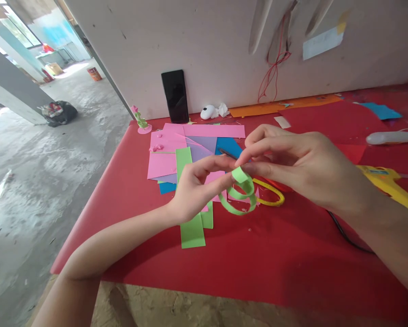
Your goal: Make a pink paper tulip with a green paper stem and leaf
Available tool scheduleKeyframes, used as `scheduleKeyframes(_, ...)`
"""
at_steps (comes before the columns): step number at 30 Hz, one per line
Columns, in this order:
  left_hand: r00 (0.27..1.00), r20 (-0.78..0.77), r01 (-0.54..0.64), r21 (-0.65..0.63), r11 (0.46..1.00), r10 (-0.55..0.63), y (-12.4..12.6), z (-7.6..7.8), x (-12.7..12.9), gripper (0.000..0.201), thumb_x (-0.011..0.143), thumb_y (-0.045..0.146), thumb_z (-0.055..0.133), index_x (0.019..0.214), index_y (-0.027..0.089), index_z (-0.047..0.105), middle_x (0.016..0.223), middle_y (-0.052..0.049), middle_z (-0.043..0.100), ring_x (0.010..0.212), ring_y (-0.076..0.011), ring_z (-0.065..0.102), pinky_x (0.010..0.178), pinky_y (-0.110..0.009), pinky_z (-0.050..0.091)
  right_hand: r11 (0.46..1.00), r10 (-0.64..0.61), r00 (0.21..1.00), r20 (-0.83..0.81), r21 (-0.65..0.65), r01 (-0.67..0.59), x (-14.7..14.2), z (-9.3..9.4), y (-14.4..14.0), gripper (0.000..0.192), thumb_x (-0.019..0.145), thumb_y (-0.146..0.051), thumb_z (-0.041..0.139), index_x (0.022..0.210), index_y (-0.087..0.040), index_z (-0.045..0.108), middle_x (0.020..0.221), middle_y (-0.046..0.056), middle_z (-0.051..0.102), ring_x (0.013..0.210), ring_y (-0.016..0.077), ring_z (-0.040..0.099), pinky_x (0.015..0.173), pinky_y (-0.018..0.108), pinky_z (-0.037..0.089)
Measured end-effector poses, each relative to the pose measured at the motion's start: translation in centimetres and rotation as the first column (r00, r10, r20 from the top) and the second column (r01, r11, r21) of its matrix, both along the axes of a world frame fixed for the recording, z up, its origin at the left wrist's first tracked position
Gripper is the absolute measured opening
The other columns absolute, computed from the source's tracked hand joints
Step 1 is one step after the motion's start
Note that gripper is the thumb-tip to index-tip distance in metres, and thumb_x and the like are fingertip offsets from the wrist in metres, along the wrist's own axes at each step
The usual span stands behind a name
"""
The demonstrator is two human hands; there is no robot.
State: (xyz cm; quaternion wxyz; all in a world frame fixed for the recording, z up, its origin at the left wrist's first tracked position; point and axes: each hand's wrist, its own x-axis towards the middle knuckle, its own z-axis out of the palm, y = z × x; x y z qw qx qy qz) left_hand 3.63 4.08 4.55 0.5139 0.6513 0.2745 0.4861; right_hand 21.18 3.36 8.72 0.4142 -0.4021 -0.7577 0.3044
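Between my two hands is a light green paper strip (243, 206), curled into a loose spiral that hangs down. My left hand (200, 184) pinches its upper end between thumb and fingers. From the other side, my right hand (282, 159) pinches the same end, its fingertips touching those of the left. Behind and below the curl lie scissors with yellow handles (275, 200), partly hidden by my hands. Green paper strips (193, 236) and pink paper sheets (161, 165) lie on the red table under and beside my left hand.
A black phone (175, 96) leans against the wall board. Left of it stands a small paper flower (141, 121). A white object (208, 112) and an orange strip (254, 110) lie along the back. At right are a yellow glue gun (389, 179) and a whitish tube (392, 137).
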Motion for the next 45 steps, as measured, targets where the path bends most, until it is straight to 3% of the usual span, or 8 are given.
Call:
scheduleKeyframes(6, 0.968, -0.079, -0.201, 0.326, 0.924, 0.238, 0.1, 0.5, -0.1, 0.013, 0.076, 0.014, 0.065, 0.065, 0.02, 0.065, 0.061, 0.005, 0.07, 0.059, -0.0084, 0.064, 0.095, -0.035, 0.052, 0.994, -0.107, 0.993, -0.048, 0.032, 0.109, -0.5, 0.6, -1.2, 0.01, 0.079, -0.029, 0.064, 0.07, -0.024, 0.065, 0.074, -0.001, 0.056, 0.067, 0.0108, 0.051, 0.051, 0.026, 0.038)
scheduleKeyframes(12, 0.934, -0.123, -0.209, 0.57, 0.794, 0.334, 0.3, 0.4, -0.2, 0.013, 0.073, 0.008, 0.063, 0.066, 0.019, 0.062, 0.063, 0.007, 0.069, 0.056, -0.0068, 0.063, 0.097, -0.036, 0.051, 0.99, -0.138, 0.989, 0.044, 0.032, 0.137, -1.0, 0.4, -2.1, 0.012, 0.074, -0.027, 0.069, 0.064, -0.022, 0.063, 0.064, -0.002, 0.052, 0.052, 0.0079, 0.041, 0.042, 0.025, 0.031)
scheduleKeyframes(18, 0.966, -0.171, -0.108, 0.415, 0.903, 0.194, 0.3, 0.4, -0.3, 0.006, 0.081, 0.017, 0.062, 0.077, 0.021, 0.065, 0.076, 0.005, 0.072, 0.071, -0.0095, 0.067, 0.109, -0.039, 0.04, 0.992, -0.11, 0.994, 0.011, -0.065, 0.111, -0.6, 0.9, -1.9, 0.012, 0.076, -0.03, 0.065, 0.068, -0.022, 0.064, 0.066, -0.002, 0.055, 0.057, 0.0078, 0.048, 0.046, 0.022, 0.038)
scheduleKeyframes(23, 0.998, 0.026, 0.048, 0.105, 0.993, -0.051, 0.6, 0.0, -0.1, 0.031, 0.09, 0.044, 0.049, 0.115, 0.029, 0.058, 0.126, -0.001, 0.059, 0.122, -0.0191, 0.053, 0.101, -0.033, 0.046, 0.981, -0.17, 0.98, -0.1, -0.116, 0.158, 0.0, 1.3, -1.5, 0.011, 0.077, -0.031, 0.066, 0.07, -0.022, 0.065, 0.071, -0.003, 0.059, 0.067, 0.0073, 0.055, 0.055, 0.017, 0.045)
scheduleKeyframes(27, 0.985, 0.156, -0.062, -0.039, 0.997, 0.068, 1.0, -0.4, 0.0, 0.031, 0.081, 0.051, 0.059, 0.103, 0.029, 0.059, 0.12, -0.001, 0.057, 0.116, -0.0189, 0.053, 0.095, -0.032, 0.047, 0.971, -0.236, 0.948, -0.213, -0.091, 0.221, 0.7, 1.1, -1.3, 0.006, 0.078, -0.03, 0.068, 0.073, -0.027, 0.07, 0.075, -0.005, 0.063, 0.068, 0.0049, 0.059, 0.058, 0.013, 0.047)
scheduleKeyframes(31, 0.988, 0.106, -0.117, 0.03, 0.993, 0.113, 0.8, -0.5, 0.0, 0.023, 0.079, 0.047, 0.064, 0.08, 0.024, 0.06, 0.084, 0.001, 0.055, 0.085, -0.0132, 0.051, 0.081, -0.026, 0.044, 0.956, -0.293, 0.904, -0.31, -0.11, 0.272, 0.8, 0.9, -1.0, 0.003, 0.076, -0.029, 0.07, 0.076, -0.029, 0.073, 0.067, -0.005, 0.06, 0.059, 0.0026, 0.055, 0.051, 0.011, 0.043)
scheduleKeyframes(36, 0.996, -0.032, -0.077, 0.218, 0.973, 0.086, -0.2, -0.3, 0.2, 0.021, 0.071, 0.029, 0.075, 0.087, 0.025, 0.062, 0.088, 0.0, 0.056, 0.086, -0.0137, 0.048, 0.081, -0.028, 0.041, 0.953, -0.299, 0.884, -0.359, -0.156, 0.259, 0.0, 0.6, -0.7, 0.005, 0.075, -0.028, 0.07, 0.074, -0.024, 0.072, 0.059, -0.004, 0.05, 0.055, 0.0044, 0.05, 0.053, 0.016, 0.046)
scheduleKeyframes(45, 0.992, 0.025, -0.129, 0.182, 0.975, 0.126, 0.8, 0.4, -0.2, 0.008, 0.077, 0.027, 0.071, 0.072, 0.024, 0.065, 0.079, 0.002, 0.064, 0.082, -0.0132, 0.057, 0.08, -0.03, 0.046, 0.959, -0.282, 0.879, -0.385, -0.115, 0.257, 0.4, 0.4, -0.2, 0.004, 0.075, -0.024, 0.069, 0.074, -0.025, 0.073, 0.064, -0.003, 0.056, 0.057, 0.0049, 0.046, 0.051, 0.021, 0.037)
